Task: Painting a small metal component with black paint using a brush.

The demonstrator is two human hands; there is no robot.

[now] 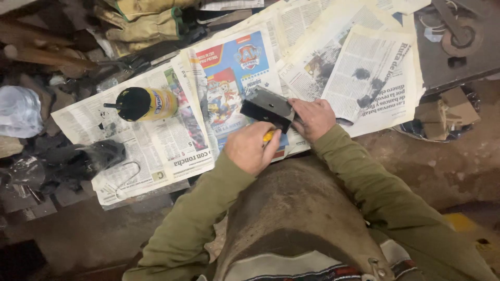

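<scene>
Newspaper sheets (156, 151) cover a cluttered worktop seen from above. At centre, the left hand (249, 148) is curled into a closed grip around a yellow-handled tool (267, 136), its tip hidden against a black metal block (267, 107). The right hand (313, 117) clamps the block's edge at about three o'clock, steadying it. At nine o'clock lies a yellow spray can (147, 103); work gloves (143, 23) sit at eleven. The block seems mid-treatment, which calls for a firm hold.

A black metal block (267, 107) with small holes in its top face sits tilted on newspaper near the table's front edge. A tool with a yellow handle (267, 136) lies just beneath its near side, mostly hidden.
</scene>
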